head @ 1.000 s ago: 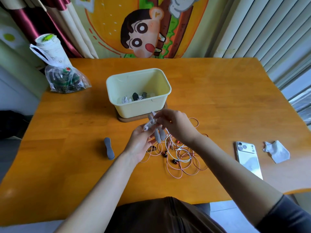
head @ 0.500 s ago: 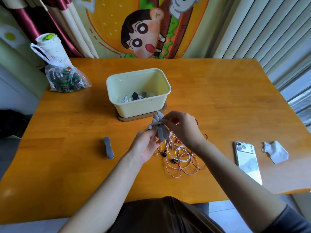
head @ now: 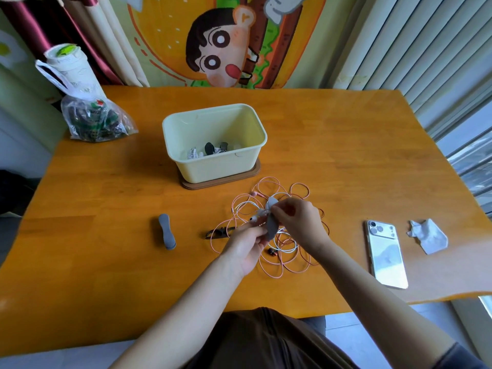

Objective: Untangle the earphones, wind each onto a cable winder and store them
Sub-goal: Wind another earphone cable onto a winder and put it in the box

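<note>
A tangle of pink, white and red earphone cables (head: 269, 206) lies on the orange table in front of the bin. Above it my left hand (head: 246, 247) grips the lower end of a grey cable winder (head: 272, 222). My right hand (head: 298, 222) pinches the winder's upper end together with a white earphone cable. A second grey winder (head: 167, 231) lies flat to the left. Small black scissors (head: 219, 231) lie partly under the cables. The pale yellow bin (head: 213, 166) holds wound earphones.
A white phone (head: 386, 254) lies face down at the right, with a crumpled tissue (head: 428, 235) beside it. At the far left stands a plastic bag (head: 93, 121) with a white cup behind it. The bin sits on a brown lid. The table's front edge is near my body.
Both hands have come down and toward me with the winder, from just in front of the bin to over the cable tangle. More of the cable loops show beyond my hands.
</note>
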The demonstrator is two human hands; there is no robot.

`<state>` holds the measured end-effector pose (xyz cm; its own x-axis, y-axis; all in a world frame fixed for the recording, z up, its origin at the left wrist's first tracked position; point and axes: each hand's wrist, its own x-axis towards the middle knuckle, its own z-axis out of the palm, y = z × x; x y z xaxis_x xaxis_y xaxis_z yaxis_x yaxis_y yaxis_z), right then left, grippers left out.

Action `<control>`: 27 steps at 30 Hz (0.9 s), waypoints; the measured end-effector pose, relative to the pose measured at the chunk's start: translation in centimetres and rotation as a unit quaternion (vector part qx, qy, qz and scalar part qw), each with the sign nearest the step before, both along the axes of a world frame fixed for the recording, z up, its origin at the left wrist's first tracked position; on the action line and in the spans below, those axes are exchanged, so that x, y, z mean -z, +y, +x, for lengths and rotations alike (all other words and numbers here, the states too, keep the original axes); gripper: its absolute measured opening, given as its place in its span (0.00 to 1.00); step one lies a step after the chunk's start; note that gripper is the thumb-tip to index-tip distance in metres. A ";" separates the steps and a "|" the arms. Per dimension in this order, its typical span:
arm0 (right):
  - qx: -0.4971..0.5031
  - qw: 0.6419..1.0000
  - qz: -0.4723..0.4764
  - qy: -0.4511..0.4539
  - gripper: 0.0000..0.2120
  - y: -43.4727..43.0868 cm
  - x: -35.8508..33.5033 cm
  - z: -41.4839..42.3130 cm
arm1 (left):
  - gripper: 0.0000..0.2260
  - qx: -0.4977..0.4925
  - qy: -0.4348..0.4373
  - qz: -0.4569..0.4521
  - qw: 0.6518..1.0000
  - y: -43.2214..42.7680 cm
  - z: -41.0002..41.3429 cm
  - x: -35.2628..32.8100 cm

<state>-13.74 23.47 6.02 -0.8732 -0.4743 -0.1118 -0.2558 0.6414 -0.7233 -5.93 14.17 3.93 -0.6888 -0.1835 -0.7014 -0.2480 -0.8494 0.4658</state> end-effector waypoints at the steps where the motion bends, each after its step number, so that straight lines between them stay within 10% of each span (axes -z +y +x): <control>1: 0.007 1.000 0.000 -0.006 0.07 0.2 0.2 0.0 | 0.11 0.004 -0.010 -0.007 1.000 0.2 0.0 0.1; 27: -0.004 0.994 -0.104 0.033 0.03 0.1 -0.2 2.1 | 0.10 -0.056 -0.022 0.011 0.998 -0.7 -1.4 -0.9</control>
